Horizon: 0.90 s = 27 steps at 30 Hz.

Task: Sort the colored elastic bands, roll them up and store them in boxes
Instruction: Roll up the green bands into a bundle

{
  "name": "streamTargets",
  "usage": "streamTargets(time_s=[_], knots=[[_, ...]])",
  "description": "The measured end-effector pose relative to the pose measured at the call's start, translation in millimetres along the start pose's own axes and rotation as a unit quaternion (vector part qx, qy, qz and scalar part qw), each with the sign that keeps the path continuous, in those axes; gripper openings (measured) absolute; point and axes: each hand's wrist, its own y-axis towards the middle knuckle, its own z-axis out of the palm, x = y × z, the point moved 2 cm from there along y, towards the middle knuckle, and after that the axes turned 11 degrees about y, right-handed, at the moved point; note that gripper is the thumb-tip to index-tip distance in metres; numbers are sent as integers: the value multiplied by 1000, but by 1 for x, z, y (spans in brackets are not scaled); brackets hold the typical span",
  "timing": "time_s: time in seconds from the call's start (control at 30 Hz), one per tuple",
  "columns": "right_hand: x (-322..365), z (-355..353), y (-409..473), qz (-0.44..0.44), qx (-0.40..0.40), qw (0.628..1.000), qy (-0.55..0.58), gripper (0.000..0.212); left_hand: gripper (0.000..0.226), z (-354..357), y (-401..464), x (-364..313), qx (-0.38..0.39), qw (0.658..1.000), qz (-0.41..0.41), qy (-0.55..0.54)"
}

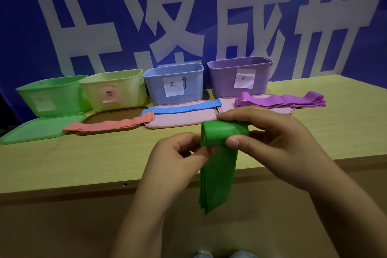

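Grip: both hands pinched the green band [218, 165]; the right hand [270, 140] curled round its rolled top, thumb pressed on the front, and the left hand [178, 153] pinched its left edge.
Green band: held above the table's [62, 163] near edge, its loose end hanging down.
Other bands: pink band [109, 124] on the brown lid [117, 114], blue band [180, 108] on the pink lid [178, 120], purple band [280, 100] beside the purple box [238, 77].
Boxes: green box [52, 94], yellow box [113, 90], blue box [173, 81] and the purple one stood in a row, open.

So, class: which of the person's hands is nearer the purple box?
The right hand: it is just in front of the purple box. The left hand is further left and nearer the camera.
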Motion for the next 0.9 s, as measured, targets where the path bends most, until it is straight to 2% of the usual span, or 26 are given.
streamTargets(time_s=[0.1, 0.23, 0.37, 0.53, 0.67, 0.9], knots=[[1, 0, -1, -12, -1, 1000, -6, 32, 18, 1, 0, 0, 15, 1000, -5, -16], [0, 1, -2, -12, -1, 1000, -2, 39, 13, 5, -1, 5, 47, 998, -29, -41], [0, 1, -1, -17, -14, 1000, -1, 39, 32, 8, -3, 8, 63, 996, -34, -50], [-1, 1, -2, -16, -26, 1000, -3, 34, 24, 10, -4, 7, 62, 995, -26, -79], [-2, 0, -3, -38, -65, 997, -3, 34, 30, 10, -2, 3, 89, 991, -16, -101], [-3, 5, -3, -113, -105, 982, -112, 32, 15, 12, -2, 2, 88, 985, -8, -146]])
